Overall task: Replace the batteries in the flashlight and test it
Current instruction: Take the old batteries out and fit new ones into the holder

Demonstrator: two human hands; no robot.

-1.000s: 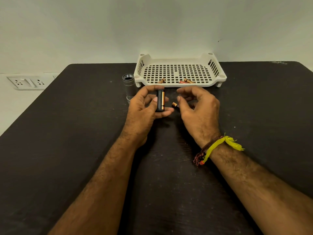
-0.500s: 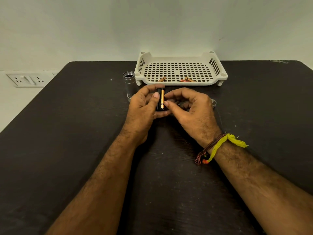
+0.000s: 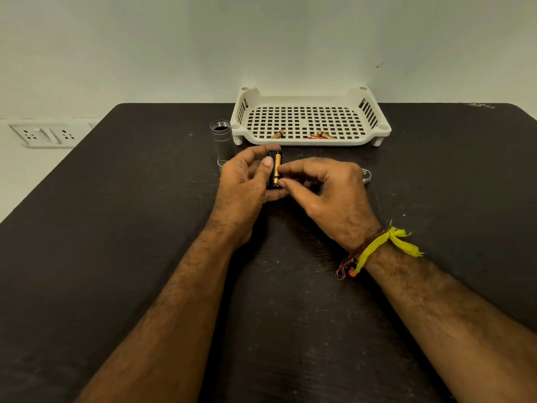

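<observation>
The left hand (image 3: 247, 181) grips the black holder (image 3: 272, 170) upright over the tabletop (image 3: 116, 228); the right hand (image 3: 322, 193) pinches a battery (image 3: 277, 167) against its slot. To seat it well, I'd steady the holder, check polarity, and press with the fingertips until it snaps flush. Counted, going back: one cap (image 3: 366, 175) beside the right hand, one flashlight (image 3: 222, 142) standing open, one tray (image 3: 377, 132) holding what looks like three batteries (image 3: 319, 135).
</observation>
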